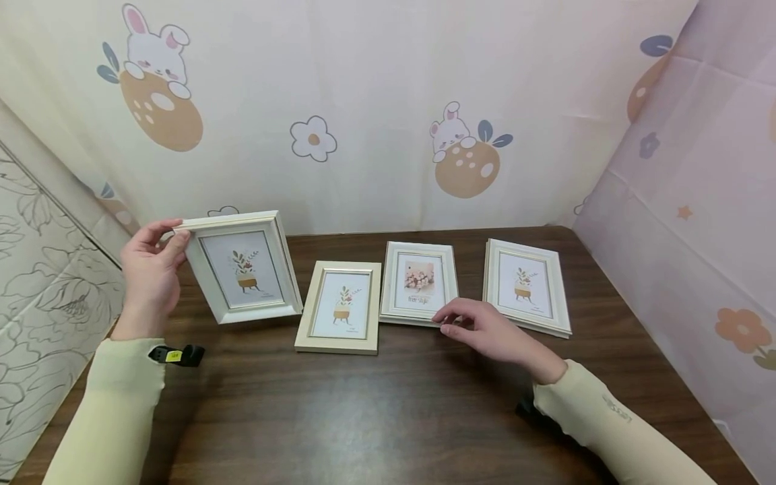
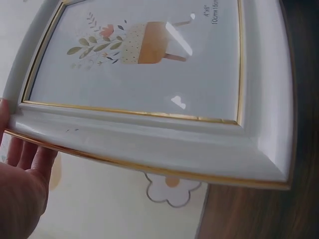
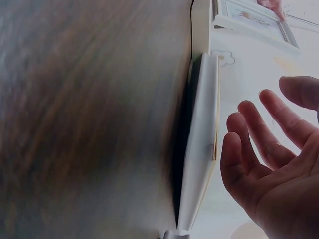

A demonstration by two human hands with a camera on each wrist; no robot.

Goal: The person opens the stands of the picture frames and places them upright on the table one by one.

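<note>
Head view shows my left hand at the upper left corner of a white picture frame, thumb on the front, frame propped up at a tilt. From the left wrist I see what that view hides: my fingers reaching behind the border in a pinch, and a gold line running along the outer edge. Whether the frame's lower edge meets the table, I cannot tell.

My right hand has hold of nothing, its fingers loosely bent and spread. Seen from above, its fingertips overlap the lower right corner of the flower-photo frame; the right wrist view shows that frame's white side with a dark strip beneath it, and a gap between it and my fingers. Contact looks unlikely from there.

The held frame's lower right corner comes close to the cream frame, leaving little room on that side. The cream and flower-photo frames nearly meet at their lower ends. A wider strip of wood separates the latter from the rightmost frame. In front of the row, brown wood stretches broadly towards me; behind it hangs a rabbit-print curtain.
</note>
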